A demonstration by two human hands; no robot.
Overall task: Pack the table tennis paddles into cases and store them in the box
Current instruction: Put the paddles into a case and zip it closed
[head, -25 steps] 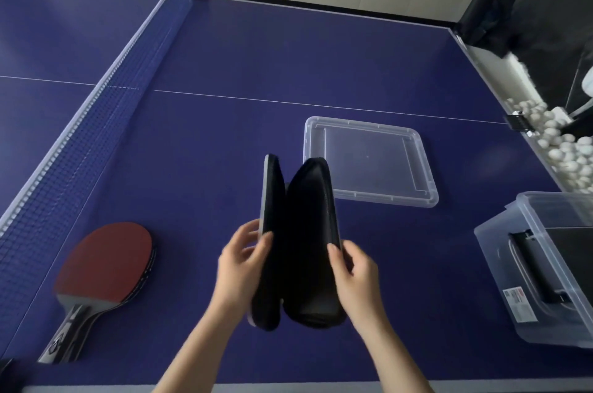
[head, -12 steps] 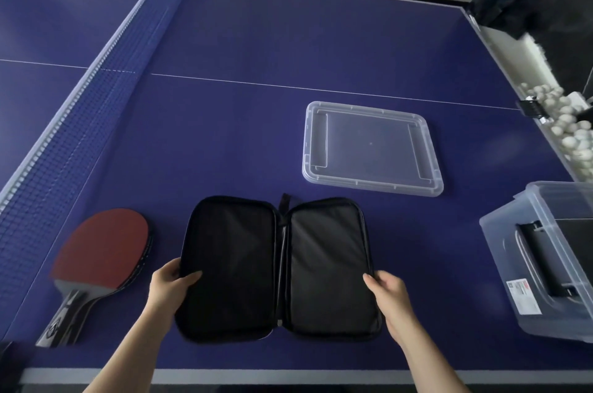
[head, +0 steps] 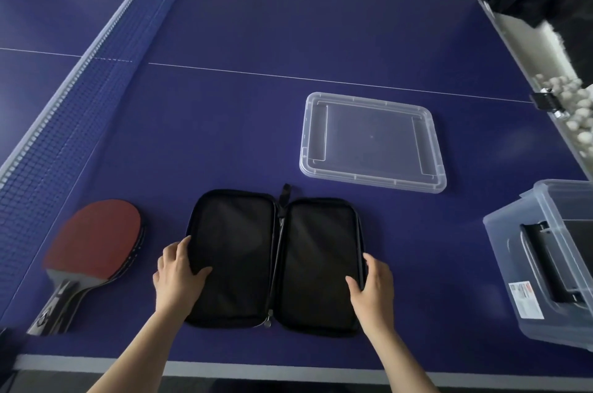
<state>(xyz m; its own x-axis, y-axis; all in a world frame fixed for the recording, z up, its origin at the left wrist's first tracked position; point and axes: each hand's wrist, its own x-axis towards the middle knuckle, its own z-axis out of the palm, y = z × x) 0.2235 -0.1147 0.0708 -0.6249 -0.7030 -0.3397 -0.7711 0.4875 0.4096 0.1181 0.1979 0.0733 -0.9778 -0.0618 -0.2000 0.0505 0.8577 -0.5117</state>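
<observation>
Both hands, left and right, gripping the outer edges of the opened case.

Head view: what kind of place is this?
Likely a table tennis room or club: a blue table tennis table with its net, a red paddle lying on it, and a trough of white balls along the right edge.
</observation>
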